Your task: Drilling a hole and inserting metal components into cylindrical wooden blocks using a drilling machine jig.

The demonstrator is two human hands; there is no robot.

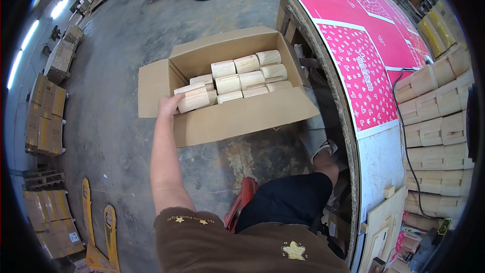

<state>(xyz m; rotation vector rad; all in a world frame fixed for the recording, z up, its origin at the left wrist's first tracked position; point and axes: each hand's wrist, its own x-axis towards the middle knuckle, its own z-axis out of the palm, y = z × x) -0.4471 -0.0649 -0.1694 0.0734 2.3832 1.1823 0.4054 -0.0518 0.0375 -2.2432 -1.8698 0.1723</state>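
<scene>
My left hand [170,104] reaches out to the near left side of an open cardboard box [232,120]. Its fingers are closed on the left end of a pale, rounded wooden block [194,98], which sits tilted above the others. More such wooden blocks [251,79] fill the box in rows, lying on their sides against one another. The box's flaps are folded outward. No part of my right hand shows.
Right of the box stands a table covered with pink printed sheets [353,65]. Stacked wooden blocks [437,121] and a black cable [404,121] are on it. A yellow pallet jack [110,232], cartons [45,116] and a red stool-like object [245,197] stand on the floor.
</scene>
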